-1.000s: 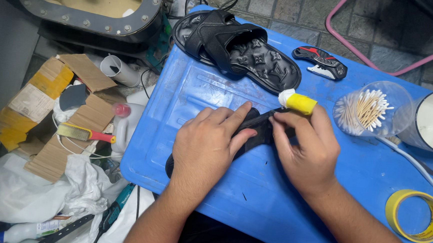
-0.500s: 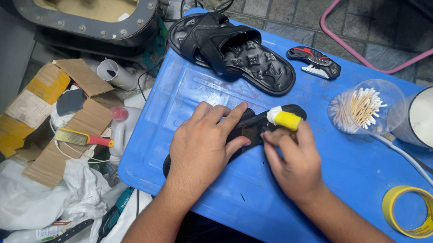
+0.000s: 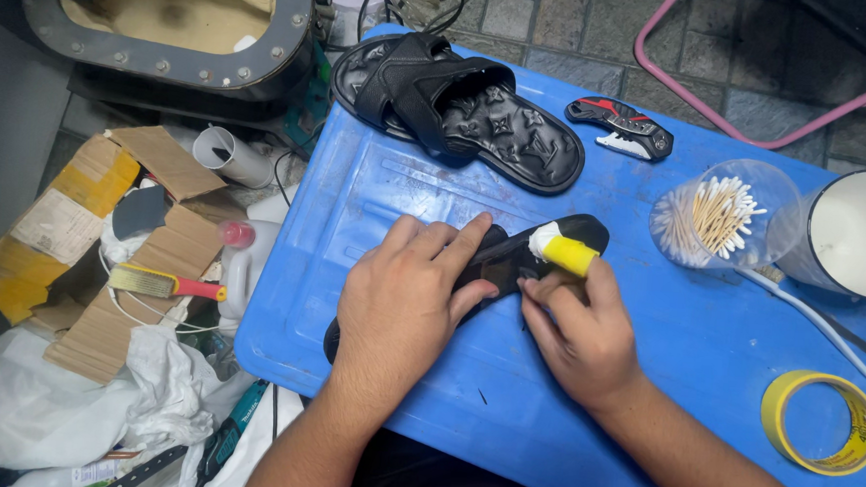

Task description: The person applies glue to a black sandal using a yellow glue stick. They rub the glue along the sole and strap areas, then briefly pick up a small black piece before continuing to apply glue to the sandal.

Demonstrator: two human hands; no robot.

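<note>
Blue plastic table (image 3: pixel 749 323) over a tiled floor, clutter off to the side. Left hand (image 3: pixel 404 307) pressed flat on a black sandal sole (image 3: pixel 512 263) lying mid-table, fingers spread, palm down, closed on nothing. Right hand (image 3: pixel 583 333) pinched shut on a small yellow-wrapped tool (image 3: pixel 561 249), white tip touching the sole's far end. 1 finished black sandal (image 3: pixel 461 110) well beyond, folding knife (image 3: pixel 622 128) beside it. Cup of cotton swabs (image 3: pixel 713 216), white cup (image 3: pixel 859 245), yellow tape roll (image 3: pixel 823 423) to the right. Brush (image 3: pixel 165 283) on cardboard, off the table.
</note>
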